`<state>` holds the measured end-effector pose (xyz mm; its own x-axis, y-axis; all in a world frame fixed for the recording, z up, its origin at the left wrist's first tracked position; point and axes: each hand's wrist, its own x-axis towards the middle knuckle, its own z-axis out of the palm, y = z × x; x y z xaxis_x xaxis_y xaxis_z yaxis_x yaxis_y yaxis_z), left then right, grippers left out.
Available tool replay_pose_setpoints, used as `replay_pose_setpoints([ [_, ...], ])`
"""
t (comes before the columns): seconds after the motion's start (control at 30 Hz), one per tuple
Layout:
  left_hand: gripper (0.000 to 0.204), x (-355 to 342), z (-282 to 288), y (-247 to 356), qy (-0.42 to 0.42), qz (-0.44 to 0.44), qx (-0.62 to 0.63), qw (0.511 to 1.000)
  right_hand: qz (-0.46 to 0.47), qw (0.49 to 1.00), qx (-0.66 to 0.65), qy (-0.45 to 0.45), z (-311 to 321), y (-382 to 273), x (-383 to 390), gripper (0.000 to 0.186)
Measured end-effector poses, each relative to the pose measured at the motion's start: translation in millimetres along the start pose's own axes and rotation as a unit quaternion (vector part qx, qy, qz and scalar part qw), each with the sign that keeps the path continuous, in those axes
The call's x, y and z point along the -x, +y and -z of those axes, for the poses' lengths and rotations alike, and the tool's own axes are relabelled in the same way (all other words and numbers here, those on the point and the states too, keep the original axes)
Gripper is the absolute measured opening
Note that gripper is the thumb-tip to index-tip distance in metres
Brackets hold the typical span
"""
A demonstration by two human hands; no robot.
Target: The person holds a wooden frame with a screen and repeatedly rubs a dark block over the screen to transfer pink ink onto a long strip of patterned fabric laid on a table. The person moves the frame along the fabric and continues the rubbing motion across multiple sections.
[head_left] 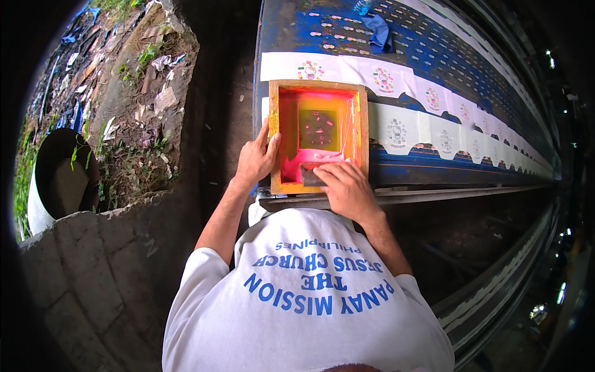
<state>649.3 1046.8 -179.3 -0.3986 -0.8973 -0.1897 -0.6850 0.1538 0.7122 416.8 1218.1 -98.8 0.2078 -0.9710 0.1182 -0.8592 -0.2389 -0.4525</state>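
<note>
A wooden screen-printing frame (363, 127), stained yellow and orange, lies on the long blue table in front of me. Its mesh (319, 130) has a darker rectangle with small pink shapes in the middle. Bright pink ink (310, 155) is pooled along the near part of the mesh. My left hand (256, 158) grips the frame's left side, thumb and fingers against the wood. Inside the near end of the frame, my right hand (347, 189) is closed on a dark squeegee (309, 175), beside the pink ink. Whatever lies under the frame is hidden.
White fabric pieces (353, 68) with printed designs run in rows along the blue table (409, 175). Across it lie a blue cloth (378, 34) and a clear bottle (362, 6). A broken concrete wall (93, 260), a round white container (40, 192) and littered ground are at left.
</note>
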Motion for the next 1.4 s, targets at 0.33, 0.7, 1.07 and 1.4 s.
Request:
replay_pose_setpoints([
  [0.33, 0.071, 3.4, -1.5, 0.0, 0.023, -0.016, 0.018, 0.999, -0.075, 0.997, -0.035, -0.005, 28.5, 2.8, -34.0, 0.045],
  [0.7, 0.073, 3.0, -2.3, -6.1, 0.014, -0.011, 0.026, 0.999, -0.105, 0.991, -0.062, -0.045, 24.5, 17.4, -54.5, 0.041],
  [1.07, 0.072, 2.4, -1.9, -7.3, 0.013, -0.006, 0.037, 0.999, -0.083, 0.996, -0.001, 0.008, 5.2, 64.7, -129.6, 0.039],
  [1.4, 0.073, 1.1, -3.0, -7.0, 0.009, -0.022, 0.045, 0.999, -0.122, 0.987, -0.078, -0.065, 19.1, 47.0, -76.5, 0.034],
])
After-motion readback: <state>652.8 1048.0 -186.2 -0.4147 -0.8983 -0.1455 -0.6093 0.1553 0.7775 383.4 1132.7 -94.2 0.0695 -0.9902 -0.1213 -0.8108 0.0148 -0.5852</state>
